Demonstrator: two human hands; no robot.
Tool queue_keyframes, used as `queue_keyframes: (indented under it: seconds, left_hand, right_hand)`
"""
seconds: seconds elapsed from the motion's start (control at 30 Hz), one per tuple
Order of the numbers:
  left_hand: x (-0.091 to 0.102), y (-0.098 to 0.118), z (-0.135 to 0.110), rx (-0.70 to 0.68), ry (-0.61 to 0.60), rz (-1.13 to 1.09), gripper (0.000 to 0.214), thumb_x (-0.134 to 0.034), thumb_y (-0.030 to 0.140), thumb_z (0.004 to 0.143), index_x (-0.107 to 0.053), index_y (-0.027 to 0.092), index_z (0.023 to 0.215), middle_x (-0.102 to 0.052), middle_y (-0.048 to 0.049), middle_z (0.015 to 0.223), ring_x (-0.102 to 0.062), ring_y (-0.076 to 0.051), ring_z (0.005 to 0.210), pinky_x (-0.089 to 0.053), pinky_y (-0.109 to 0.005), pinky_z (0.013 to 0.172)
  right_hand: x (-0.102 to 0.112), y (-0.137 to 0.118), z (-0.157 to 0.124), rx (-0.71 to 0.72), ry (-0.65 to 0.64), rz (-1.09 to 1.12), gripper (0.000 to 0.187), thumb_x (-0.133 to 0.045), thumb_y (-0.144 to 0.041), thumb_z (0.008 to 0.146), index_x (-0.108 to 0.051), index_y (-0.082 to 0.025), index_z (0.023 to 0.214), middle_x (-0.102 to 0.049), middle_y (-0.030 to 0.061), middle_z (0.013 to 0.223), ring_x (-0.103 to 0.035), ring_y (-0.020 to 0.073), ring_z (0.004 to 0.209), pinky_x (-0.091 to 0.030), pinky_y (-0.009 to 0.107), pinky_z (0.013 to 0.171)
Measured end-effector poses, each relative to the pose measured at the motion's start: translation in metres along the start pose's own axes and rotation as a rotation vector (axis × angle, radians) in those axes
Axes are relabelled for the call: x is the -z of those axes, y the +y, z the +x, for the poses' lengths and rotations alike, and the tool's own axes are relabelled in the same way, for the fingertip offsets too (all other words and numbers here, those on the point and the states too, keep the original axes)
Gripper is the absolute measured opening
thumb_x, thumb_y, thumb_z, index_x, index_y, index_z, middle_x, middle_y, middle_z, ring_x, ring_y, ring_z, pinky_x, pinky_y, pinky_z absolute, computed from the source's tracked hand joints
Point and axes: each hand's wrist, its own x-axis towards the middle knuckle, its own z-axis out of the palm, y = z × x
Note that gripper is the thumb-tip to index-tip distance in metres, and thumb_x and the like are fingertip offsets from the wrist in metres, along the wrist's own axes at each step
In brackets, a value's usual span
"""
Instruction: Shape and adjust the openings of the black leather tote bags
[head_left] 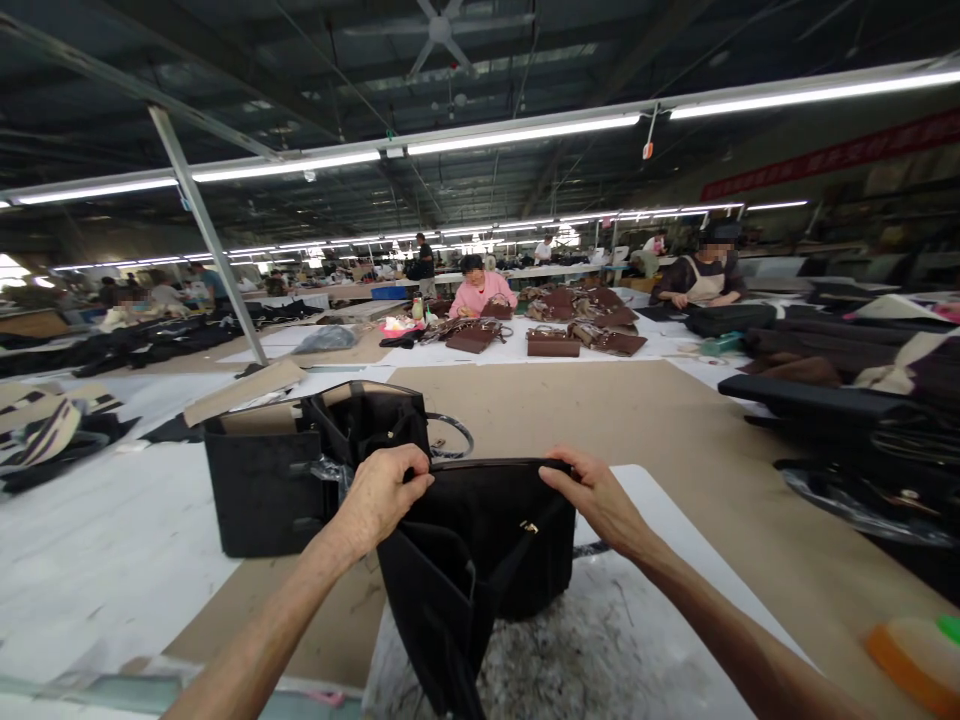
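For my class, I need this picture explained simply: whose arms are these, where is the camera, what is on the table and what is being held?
There is no machine here. The single picture comes from a camera worn on a person's head, looking forward and down, so the two bare arms are that person's own. The left hand and right hand each grip the top edge of a black handbag, holding it over a worn white board. Behind it on the long table stands another black bag with cardboard on top. Farther back, brown bags lie near other seated workers.
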Motion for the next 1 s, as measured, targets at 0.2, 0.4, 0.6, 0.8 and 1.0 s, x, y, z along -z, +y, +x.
queue_keyframes:
  seconds: [0.2, 0.4, 0.6, 0.8, 1.0]
  left_hand:
    - [-0.001, 0.002, -0.001, 0.014, 0.028, 0.006, 0.013, -0.051, 0.022, 0.074, -0.050, 0.018, 0.062, -0.057, 0.0026, 0.070, -0.052, -0.012, 0.068, -0.038, -0.022, 0.067]
    - [-0.003, 0.006, -0.001, 0.062, 0.062, 0.023, 0.011, -0.052, 0.021, 0.073, -0.052, 0.018, 0.062, -0.057, 0.0024, 0.067, -0.052, -0.013, 0.067, -0.037, -0.023, 0.065]
    - [-0.003, 0.007, -0.002, 0.077, 0.055, 0.032, 0.011, -0.051, 0.022, 0.073, -0.052, 0.018, 0.062, -0.056, 0.0027, 0.065, -0.052, -0.013, 0.065, -0.037, -0.022, 0.064]
    - [-0.001, 0.007, -0.004, 0.065, 0.059, 0.016, 0.012, -0.051, 0.022, 0.073, -0.052, 0.018, 0.062, -0.056, 0.0027, 0.067, -0.052, -0.013, 0.065, -0.037, -0.022, 0.065]
    - [-0.002, 0.006, -0.005, 0.063, 0.058, 0.012, 0.011, -0.051, 0.021, 0.073, -0.052, 0.018, 0.062, -0.056, 0.0023, 0.066, -0.051, -0.013, 0.066, -0.037, -0.023, 0.065]
  right_hand:
    - [0.003, -0.002, 0.007, 0.165, -0.003, -0.266, 0.022, -0.043, -0.032, 0.085, -0.060, -0.024, 0.095, -0.056, 0.0011, 0.091, -0.053, 0.0164, 0.081, -0.038, 0.028, 0.075]
    - [0.003, -0.004, 0.013, 0.151, 0.014, -0.288, 0.020, -0.044, -0.033, 0.085, -0.061, -0.022, 0.090, -0.057, 0.0006, 0.088, -0.053, 0.0163, 0.081, -0.039, 0.028, 0.075]
    - [-0.002, -0.007, 0.019, 0.194, 0.037, -0.482, 0.019, -0.047, -0.033, 0.087, -0.062, -0.022, 0.083, -0.058, -0.0002, 0.084, -0.051, 0.0167, 0.081, -0.036, 0.028, 0.073]
    - [-0.011, -0.016, 0.027, 0.310, 0.007, -0.642, 0.022, -0.043, -0.031, 0.091, -0.064, -0.023, 0.088, -0.058, 0.0010, 0.086, -0.051, 0.0170, 0.084, -0.033, 0.030, 0.080]
    - [-0.023, -0.030, 0.033, 0.346, -0.032, -0.658, 0.022, -0.046, -0.030, 0.090, -0.064, -0.022, 0.082, -0.059, -0.0001, 0.081, -0.051, 0.0158, 0.080, -0.033, 0.028, 0.077]
